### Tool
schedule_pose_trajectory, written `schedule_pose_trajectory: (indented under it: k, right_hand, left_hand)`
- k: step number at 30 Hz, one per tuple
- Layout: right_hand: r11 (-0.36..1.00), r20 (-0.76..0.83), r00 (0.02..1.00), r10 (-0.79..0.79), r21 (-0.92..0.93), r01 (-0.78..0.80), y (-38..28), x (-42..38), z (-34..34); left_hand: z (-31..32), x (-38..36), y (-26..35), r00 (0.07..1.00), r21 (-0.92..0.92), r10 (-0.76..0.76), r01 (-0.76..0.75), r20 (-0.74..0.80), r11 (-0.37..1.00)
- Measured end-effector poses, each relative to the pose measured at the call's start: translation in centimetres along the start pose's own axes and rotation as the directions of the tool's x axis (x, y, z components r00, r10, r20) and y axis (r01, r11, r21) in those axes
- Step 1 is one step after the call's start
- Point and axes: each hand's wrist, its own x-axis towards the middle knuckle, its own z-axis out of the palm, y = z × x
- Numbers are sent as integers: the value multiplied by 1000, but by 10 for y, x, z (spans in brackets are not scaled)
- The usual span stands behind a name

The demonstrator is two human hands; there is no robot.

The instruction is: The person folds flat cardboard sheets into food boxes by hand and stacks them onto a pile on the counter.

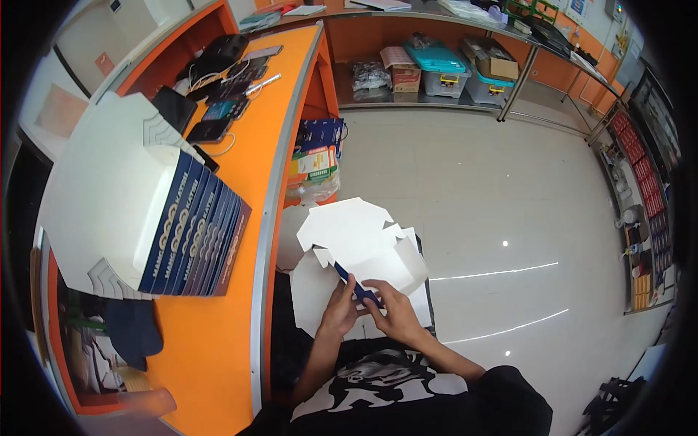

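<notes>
A partly folded cardboard food box [352, 227], white inside, lies over my lap with its large flap pointing away from me. Its near side, dark blue on the outside, is turned up between my hands. My left hand [340, 308] is closed on the left part of this blue side, thumb along it. My right hand [393, 311] grips the right part, fingers bent over the edge. More white cardboard [307, 291] lies beneath the box. To the left, a nested stack of folded boxes [195, 232] with blue printed fronts sits on the orange counter [211, 341].
Several phones [211, 129] and white cables lie farther back on the counter. A dark blue cap [134, 334] hangs near its left side. Bins with teal lids [440, 62] stand on a low shelf ahead. Shelves with red packages [632, 156] line the right.
</notes>
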Motion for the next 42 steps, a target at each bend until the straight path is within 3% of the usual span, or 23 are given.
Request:
schedule_pose_trajectory:
  k: [2,4,6,7,12,15,16,19,20,22,23,25,26,28,29,30,32,36,38,42]
  right_hand:
    - [940,71,939,337,39,-340,-4,-1,-2]
    - [965,-29,966,256,59,-254,2,-2,2]
    - [954,62,955,289,70,-293,4,2,-2]
    - [931,79,933,351,80,-357,2,4,-5]
    - [904,56,906,419,75,-422,7,3,-10]
    - [973,-55,973,224,71,-220,9,-7,-7]
    - [974,-59,973,222,70,-218,9,-11,-7]
    - [997,146,987,-68,-37,74,8,-16,-14]
    - [996,144,987,-70,-41,76,10,-16,-17]
    - [918,220,911,-349,-113,380,16,-15,-18]
    - [917,218,910,-352,-114,382,19,-15,-17]
    - [957,184,948,-260,-84,278,22,-18,-15]
    - [956,183,948,-262,-84,280,19,-17,-15]
    - [991,-56,990,132,-13,-133,6,-13,-13]
    - [988,-155,976,153,51,-147,8,-9,-10]
    - [988,-153,976,153,52,-147,11,-8,-10]
    - [964,8,963,268,2,-268,20,-9,-12]
    - [931,115,929,352,61,-360,28,-8,-18]
    - [863,155,892,424,230,-450,30,-9,-20]
    - [885,177,885,430,111,-452,40,-8,-21]
  left_hand:
    - [-14,3,-7,997,-40,1,2,80,999]
    - [-15,2,-8,993,-52,41,-35,111,998]
    - [-14,0,-8,995,6,91,-91,43,996]
    - [-18,2,-7,995,-75,90,-87,46,993]
    - [-6,2,-14,969,9,240,-240,-57,971]
    - [-4,5,-15,951,-49,237,-251,-196,967]
    - [-8,8,-15,952,-48,238,-252,-192,967]
    - [-32,19,-19,979,-133,90,-115,-184,984]
    - [-30,20,-17,979,-133,91,-116,-180,984]
    - [-25,17,-13,963,-100,42,-71,-265,993]
    - [-24,15,-13,964,-98,44,-72,-263,993]
    - [-22,10,-16,985,-48,138,-143,-104,989]
    - [-15,6,-15,985,-48,139,-145,-104,988]
    - [3,-4,-15,984,-52,176,-177,-32,983]
    - [5,-4,-16,980,-25,197,-197,-11,980]
    - [7,-5,-18,980,-25,198,-198,-13,980]
    - [9,-6,-21,964,66,263,-261,-37,963]
    - [3,-4,-23,971,143,239,-235,-8,961]
    - [1,-3,-27,973,148,233,-229,-5,962]
    - [3,-3,-29,973,194,229,-227,13,954]
